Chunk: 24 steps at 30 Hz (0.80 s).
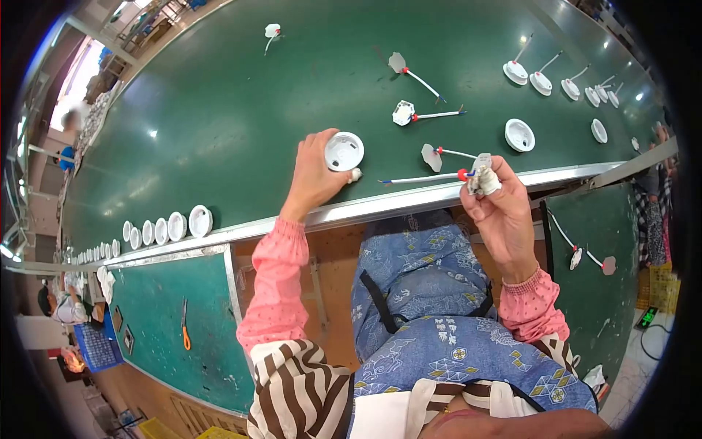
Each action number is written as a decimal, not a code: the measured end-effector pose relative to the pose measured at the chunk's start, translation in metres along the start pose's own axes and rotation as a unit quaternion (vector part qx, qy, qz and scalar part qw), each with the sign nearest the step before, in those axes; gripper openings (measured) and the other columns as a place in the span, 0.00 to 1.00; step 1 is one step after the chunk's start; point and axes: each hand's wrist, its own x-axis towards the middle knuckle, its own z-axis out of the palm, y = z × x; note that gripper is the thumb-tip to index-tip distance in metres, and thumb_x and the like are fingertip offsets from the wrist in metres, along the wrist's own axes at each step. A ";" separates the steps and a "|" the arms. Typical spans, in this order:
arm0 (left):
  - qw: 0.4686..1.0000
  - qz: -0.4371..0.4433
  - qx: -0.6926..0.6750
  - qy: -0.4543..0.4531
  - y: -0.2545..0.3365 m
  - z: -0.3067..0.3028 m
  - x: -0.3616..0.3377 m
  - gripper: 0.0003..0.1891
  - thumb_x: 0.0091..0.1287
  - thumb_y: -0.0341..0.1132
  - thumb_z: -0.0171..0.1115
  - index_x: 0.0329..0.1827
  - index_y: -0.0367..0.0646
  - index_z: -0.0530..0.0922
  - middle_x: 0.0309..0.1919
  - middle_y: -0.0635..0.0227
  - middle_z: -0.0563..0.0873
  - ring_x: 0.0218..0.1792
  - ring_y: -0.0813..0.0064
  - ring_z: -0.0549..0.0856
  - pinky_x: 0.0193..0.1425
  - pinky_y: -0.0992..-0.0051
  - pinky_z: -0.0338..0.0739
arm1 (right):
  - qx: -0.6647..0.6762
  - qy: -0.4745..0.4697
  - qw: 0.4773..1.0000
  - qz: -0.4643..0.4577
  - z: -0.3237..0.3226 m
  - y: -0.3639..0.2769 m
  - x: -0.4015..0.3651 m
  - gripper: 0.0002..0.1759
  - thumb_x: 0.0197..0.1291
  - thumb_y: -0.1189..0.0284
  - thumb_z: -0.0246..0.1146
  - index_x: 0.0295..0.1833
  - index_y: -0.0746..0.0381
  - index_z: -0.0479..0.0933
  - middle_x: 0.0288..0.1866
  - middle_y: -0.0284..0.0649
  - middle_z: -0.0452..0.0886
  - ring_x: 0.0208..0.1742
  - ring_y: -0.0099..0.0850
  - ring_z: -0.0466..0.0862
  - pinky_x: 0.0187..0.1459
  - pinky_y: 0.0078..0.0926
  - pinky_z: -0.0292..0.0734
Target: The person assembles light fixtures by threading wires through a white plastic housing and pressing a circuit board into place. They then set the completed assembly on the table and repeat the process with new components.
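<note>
My left hand (pixel 316 175) is closed round the side of a white round plastic housing (pixel 344 151), whose hollow side faces up on the green table. A white covering shows on the tip of that thumb. Over the table's front edge, my right hand (pixel 506 212) pinches a small white plate with a wire (pixel 431 178). The white wire points left, with a red piece where it meets the plate. White coverings on my right fingertips partly hide the plate. Just beyond lies a similar wired plate (pixel 431 157), and another wired plate (pixel 403 113) is farther back.
White housings (pixel 200 221) stand in a row along the left front edge. One housing (pixel 519 135) lies to the right; several wired housings (pixel 541 83) sit behind it. Orange-handled scissors (pixel 186 336) lie on the lower left table. A metal strip (pixel 409 196) edges the main table (pixel 241 95).
</note>
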 end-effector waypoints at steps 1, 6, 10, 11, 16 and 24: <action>0.998 0.018 -0.048 0.032 0.009 0.003 -0.008 0.43 0.47 0.38 0.81 0.69 0.39 0.73 0.62 0.56 0.80 0.63 0.54 0.79 0.70 0.62 0.73 | -0.011 -0.008 1.000 -0.005 0.004 0.001 0.001 0.12 0.73 0.73 0.64 0.56 0.67 0.73 0.45 0.46 0.85 0.36 0.27 0.82 0.33 0.20 0.73; 0.993 0.053 -0.085 0.065 0.059 0.013 -0.048 0.44 0.47 0.31 0.79 0.71 0.40 0.70 0.63 0.54 0.80 0.62 0.53 0.82 0.68 0.61 0.75 | -0.095 -0.062 0.993 -0.028 0.013 0.011 -0.001 0.14 0.73 0.71 0.65 0.54 0.67 0.71 0.44 0.47 0.85 0.37 0.27 0.86 0.31 0.18 0.76; 0.994 0.044 -0.067 0.077 0.080 0.016 -0.061 0.46 0.46 0.27 0.78 0.73 0.42 0.69 0.63 0.55 0.79 0.61 0.51 0.81 0.67 0.60 0.75 | -0.138 -0.063 0.987 -0.046 0.013 0.013 -0.008 0.14 0.72 0.71 0.65 0.54 0.69 0.71 0.44 0.47 0.85 0.36 0.26 0.86 0.31 0.17 0.77; 0.993 0.049 -0.055 0.089 0.083 0.018 -0.064 0.46 0.46 0.27 0.78 0.73 0.42 0.69 0.63 0.55 0.79 0.60 0.51 0.80 0.66 0.60 0.74 | -0.141 -0.060 0.987 -0.054 0.013 0.014 -0.010 0.14 0.72 0.72 0.65 0.54 0.69 0.72 0.44 0.47 0.85 0.36 0.26 0.86 0.31 0.18 0.77; 0.988 0.058 -0.037 0.142 0.092 0.026 -0.071 0.46 0.46 0.28 0.79 0.73 0.42 0.68 0.61 0.57 0.79 0.59 0.52 0.79 0.65 0.59 0.74 | -0.124 -0.048 0.988 -0.084 0.013 0.020 -0.020 0.13 0.73 0.73 0.64 0.54 0.69 0.71 0.44 0.48 0.85 0.36 0.26 0.86 0.30 0.18 0.77; 0.977 0.076 -0.060 0.189 0.102 0.033 -0.073 0.47 0.43 0.28 0.81 0.71 0.38 0.68 0.57 0.56 0.80 0.57 0.55 0.81 0.57 0.61 0.69 | -0.144 -0.041 0.983 -0.107 0.009 0.020 -0.030 0.12 0.73 0.74 0.64 0.53 0.70 0.72 0.44 0.48 0.86 0.35 0.25 0.86 0.30 0.17 0.77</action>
